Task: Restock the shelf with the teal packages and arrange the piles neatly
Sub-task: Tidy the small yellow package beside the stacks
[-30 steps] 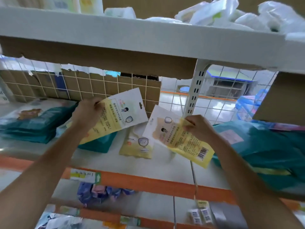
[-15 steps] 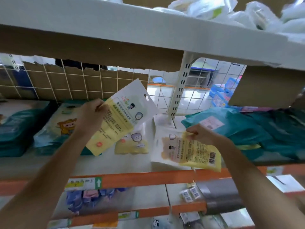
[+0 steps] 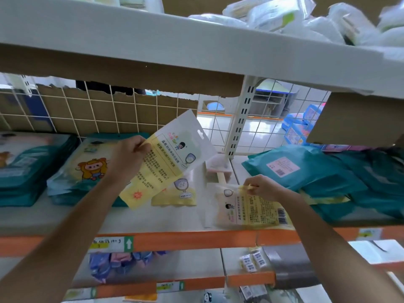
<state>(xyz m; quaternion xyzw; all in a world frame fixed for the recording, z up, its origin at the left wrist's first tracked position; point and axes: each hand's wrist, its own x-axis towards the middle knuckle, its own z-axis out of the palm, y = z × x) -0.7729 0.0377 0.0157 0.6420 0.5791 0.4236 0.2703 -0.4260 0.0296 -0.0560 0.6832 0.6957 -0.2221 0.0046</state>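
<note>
My left hand (image 3: 129, 158) grips a yellow-and-white flat packet (image 3: 168, 158), tilted in the air above the shelf board (image 3: 153, 219). My right hand (image 3: 262, 188) pinches the top edge of a second yellow packet (image 3: 251, 211), which lies near the shelf's orange front rail. A third yellow packet (image 3: 177, 193) lies flat between them. Teal packages sit in a pile at the far left (image 3: 24, 171), under a cartoon-printed pack (image 3: 87, 167) in the middle left, and in a loose heap at the right (image 3: 317, 178).
A white upright post (image 3: 240, 121) and wire grid back the shelf. The upper shelf (image 3: 196, 47) carries white plastic packs. A cardboard box (image 3: 354, 121) hangs over the right heap. Lower shelves hold purple packs (image 3: 113, 263) and a grey roll (image 3: 290, 265).
My right hand has lowered its yellow packet from the air down onto the shelf near the front rail. My left hand keeps its packet raised. The view has shifted left and closer.
</note>
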